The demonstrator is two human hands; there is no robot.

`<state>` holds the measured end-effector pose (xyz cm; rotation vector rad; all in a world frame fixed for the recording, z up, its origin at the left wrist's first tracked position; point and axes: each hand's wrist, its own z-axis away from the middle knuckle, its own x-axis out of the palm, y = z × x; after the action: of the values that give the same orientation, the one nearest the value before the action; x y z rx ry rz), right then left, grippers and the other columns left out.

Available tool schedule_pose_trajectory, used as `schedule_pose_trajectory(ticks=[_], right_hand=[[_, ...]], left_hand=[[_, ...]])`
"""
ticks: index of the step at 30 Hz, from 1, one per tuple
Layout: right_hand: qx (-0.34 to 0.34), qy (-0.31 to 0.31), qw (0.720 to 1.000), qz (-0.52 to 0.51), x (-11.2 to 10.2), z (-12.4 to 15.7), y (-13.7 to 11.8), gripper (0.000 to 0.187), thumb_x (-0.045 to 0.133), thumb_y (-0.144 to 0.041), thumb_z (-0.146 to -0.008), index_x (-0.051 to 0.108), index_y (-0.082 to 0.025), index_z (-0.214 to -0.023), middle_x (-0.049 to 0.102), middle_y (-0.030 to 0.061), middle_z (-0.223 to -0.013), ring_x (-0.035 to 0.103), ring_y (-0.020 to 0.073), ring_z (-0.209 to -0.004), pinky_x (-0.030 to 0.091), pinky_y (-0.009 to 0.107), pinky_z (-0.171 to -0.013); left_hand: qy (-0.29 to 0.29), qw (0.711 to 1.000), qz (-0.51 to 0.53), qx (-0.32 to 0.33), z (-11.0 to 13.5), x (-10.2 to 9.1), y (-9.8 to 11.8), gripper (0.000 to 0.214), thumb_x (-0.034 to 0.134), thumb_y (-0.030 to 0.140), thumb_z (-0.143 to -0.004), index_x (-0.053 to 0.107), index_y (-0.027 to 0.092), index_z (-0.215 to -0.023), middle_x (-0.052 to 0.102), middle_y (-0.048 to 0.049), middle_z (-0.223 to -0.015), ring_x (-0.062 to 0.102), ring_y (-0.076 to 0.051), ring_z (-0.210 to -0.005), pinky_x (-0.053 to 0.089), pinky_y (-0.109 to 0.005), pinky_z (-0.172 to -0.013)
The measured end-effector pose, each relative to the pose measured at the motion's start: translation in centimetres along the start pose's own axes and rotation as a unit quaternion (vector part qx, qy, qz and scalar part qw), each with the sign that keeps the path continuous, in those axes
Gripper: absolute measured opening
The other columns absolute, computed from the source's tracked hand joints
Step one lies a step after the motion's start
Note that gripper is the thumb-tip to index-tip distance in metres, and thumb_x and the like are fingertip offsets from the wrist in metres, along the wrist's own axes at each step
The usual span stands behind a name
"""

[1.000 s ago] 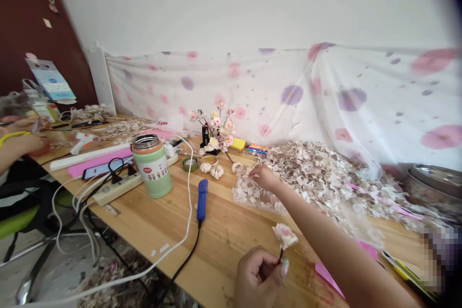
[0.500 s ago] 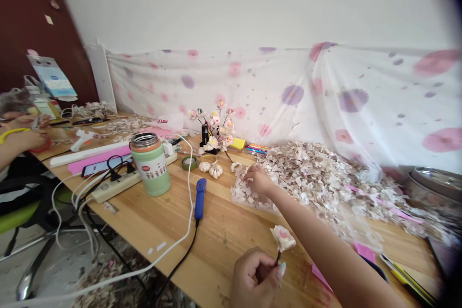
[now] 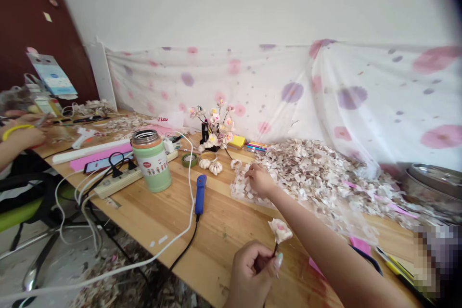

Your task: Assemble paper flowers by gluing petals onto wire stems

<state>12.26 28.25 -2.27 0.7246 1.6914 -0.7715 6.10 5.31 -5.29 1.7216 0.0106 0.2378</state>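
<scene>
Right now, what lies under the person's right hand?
Pale pink-white petals on clear plastic wrap lie beneath the right hand; the patch directly under its palm is covered and cannot be seen.

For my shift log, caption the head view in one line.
Left hand holds a pale pink flower by its stem; right hand touches loose pale petals on a wooden table.

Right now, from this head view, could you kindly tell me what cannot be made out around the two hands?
In the head view:
The left hand hides the lower stem of the flower.
The right hand covers whatever it touches among the petals.
The co-worker's hands are blurred and cut off by the left edge.
The pot is cut off by the right edge; its inside is hidden.
</scene>
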Motion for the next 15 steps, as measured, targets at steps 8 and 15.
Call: schedule_pose_trajectory(ticks=[8,15], right_hand=[[0.021,-0.011,1.0,-0.012,0.1,0.2,-0.4,0.023,0.057,-0.031,-0.09,0.061,-0.016,-0.107,0.058,0.0083,-0.119,0.055,0.0226,-0.109,0.045,0.045,-0.093],[0.056,-0.008,0.998,-0.031,1.1,-0.2,0.0,0.025,0.056,-0.03,-0.091,0.059,-0.016,-0.111,0.059,0.0083,-0.117,0.058,0.0213,-0.104,0.049,0.043,-0.089]], left_hand=[[-0.013,1.0,0.002,0.006,0.1,-0.2,-0.5,0.042,0.063,0.055,-0.074,0.061,0.014,-0.064,0.047,0.002,-0.056,0.039,-0.01,-0.054,0.033,-0.022,-0.053],[-0.028,1.0,0.01,0.003,0.1,-0.3,-1.0,0.039,0.064,0.051,-0.076,0.062,0.013,-0.065,0.046,0.0023,-0.057,0.039,-0.01,-0.054,0.033,-0.021,-0.053]])
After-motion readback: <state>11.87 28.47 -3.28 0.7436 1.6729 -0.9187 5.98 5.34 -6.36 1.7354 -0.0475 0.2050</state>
